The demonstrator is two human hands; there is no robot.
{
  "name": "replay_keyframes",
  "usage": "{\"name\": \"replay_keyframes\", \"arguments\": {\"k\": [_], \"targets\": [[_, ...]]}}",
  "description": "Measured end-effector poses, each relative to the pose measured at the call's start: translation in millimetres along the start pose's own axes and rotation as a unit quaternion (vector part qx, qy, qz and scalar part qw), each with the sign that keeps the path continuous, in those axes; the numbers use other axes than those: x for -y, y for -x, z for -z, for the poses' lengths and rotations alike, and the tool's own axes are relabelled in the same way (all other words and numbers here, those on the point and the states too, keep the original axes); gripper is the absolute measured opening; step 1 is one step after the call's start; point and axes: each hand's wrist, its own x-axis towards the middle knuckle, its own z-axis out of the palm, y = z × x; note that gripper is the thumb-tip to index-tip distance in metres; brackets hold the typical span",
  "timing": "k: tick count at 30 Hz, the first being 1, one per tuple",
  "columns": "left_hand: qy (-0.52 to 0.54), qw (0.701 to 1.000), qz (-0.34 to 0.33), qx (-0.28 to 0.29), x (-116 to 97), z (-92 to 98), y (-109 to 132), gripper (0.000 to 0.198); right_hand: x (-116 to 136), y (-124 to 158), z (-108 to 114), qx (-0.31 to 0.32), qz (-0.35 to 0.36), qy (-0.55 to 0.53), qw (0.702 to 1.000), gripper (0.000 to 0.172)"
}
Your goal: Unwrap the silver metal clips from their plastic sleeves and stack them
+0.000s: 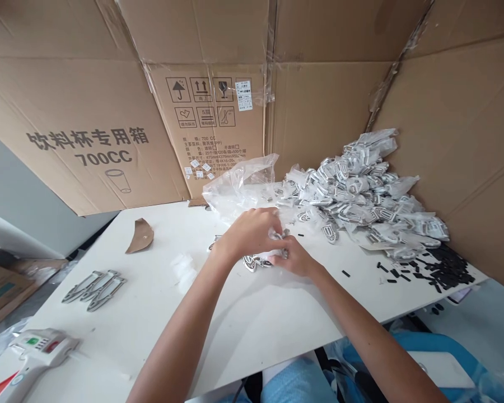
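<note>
My left hand [252, 234] reaches over the middle of the white table [243, 319], its fingers bent down and closed. Close against it, my right hand [296, 256] pinches from the right. Between them shows a small plastic-wrapped metal piece [277, 251], partly hidden by the fingers. Silver patterned metal pieces [250, 263] lie just under and in front of the hands, and part of another sticks out left of my left wrist. Behind the hands sits a crumpled clear plastic bag [239, 187].
A large heap of bagged metal pieces [353, 196] rises at the right, near scattered black strips [445, 268]. On the left are silver metal frames [94, 290], a brown cardboard scrap [141, 236], white wadding [183, 271] and a white device [33, 358]. Cardboard walls [319, 106] enclose the back.
</note>
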Motion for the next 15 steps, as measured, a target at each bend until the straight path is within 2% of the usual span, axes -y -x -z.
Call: {"name": "replay_keyframes", "arguments": {"k": [3,6,10,15], "targets": [[-0.013,1.0,0.002,0.014,3,4.6,2,0.019,1,-2,2,0.01,0.048,0.089,0.995,0.027],[-0.028,1.0,0.012,0.003,7,13.4,5,0.021,1,-3,5,-0.041,0.085,0.096,0.991,0.021],[-0.033,0.998,0.044,-0.008,10,18.9,10,0.018,1,-3,5,-0.071,0.062,0.013,0.995,0.017],[-0.045,0.998,0.04,0.018,15,10.2,9,0.018,-3,-3,3,-0.086,0.009,-0.132,0.987,0.021]]}}
